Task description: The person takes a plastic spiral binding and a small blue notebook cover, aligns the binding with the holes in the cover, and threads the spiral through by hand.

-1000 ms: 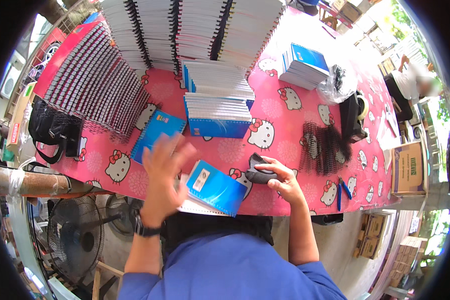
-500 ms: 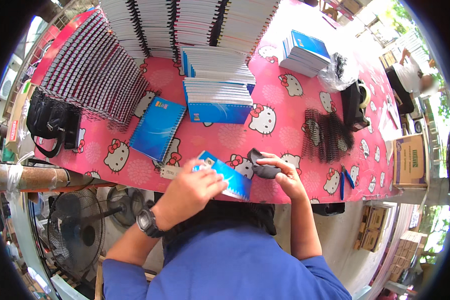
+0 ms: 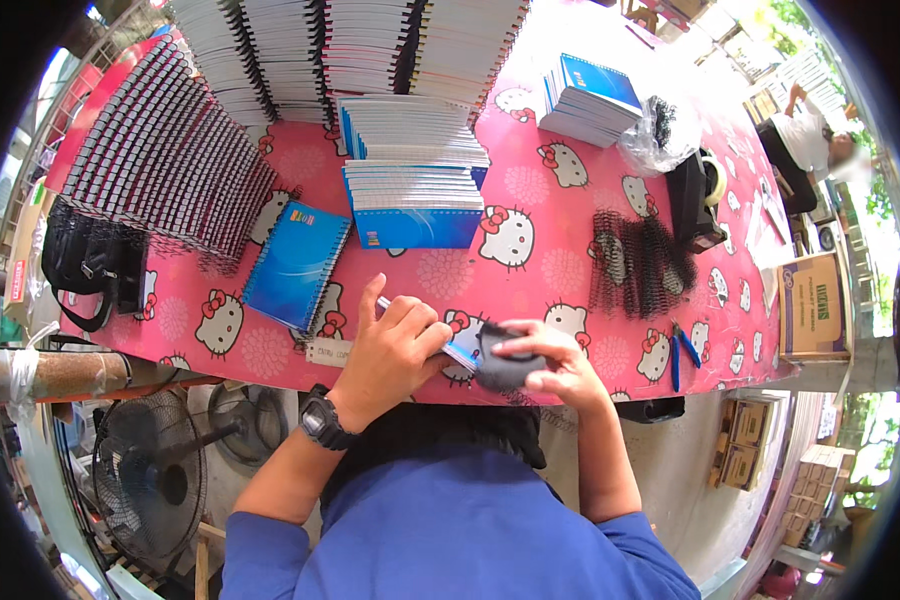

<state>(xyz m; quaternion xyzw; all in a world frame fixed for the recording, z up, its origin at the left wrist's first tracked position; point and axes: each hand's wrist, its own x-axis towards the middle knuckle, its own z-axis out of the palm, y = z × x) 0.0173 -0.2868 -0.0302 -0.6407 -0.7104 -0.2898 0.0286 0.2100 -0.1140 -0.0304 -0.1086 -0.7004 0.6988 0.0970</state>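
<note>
Upright over the table's near edge, a small blue-covered pad [image 3: 461, 355] stands nearly edge-on, gripped by my left hand [image 3: 395, 340], which covers much of it. My right hand [image 3: 562, 368] has its fingers wrapped round a dark grey, rounded, soft-looking piece [image 3: 505, 365], whose exact kind I cannot make out. That piece is against or just beside the pad's right end. A blue spiral notebook [image 3: 295, 262] lies left of my hands, and a pale ruler-like strip [image 3: 328, 351] lies by my left wrist.
Blue-covered pads [image 3: 415, 227] stand stacked ahead, behind a row of taller spiral-bound stacks [image 3: 370, 50] at the back left. Loose black coils [image 3: 640, 265], blue-handled pliers [image 3: 682, 360] and a tape dispenser [image 3: 697, 200] lie right. A fan [image 3: 150, 470] stands below left.
The pad has turned from lying face up to nearly edge-on in my left hand. My right hand has brought the dark grey piece left to the pad's end.
</note>
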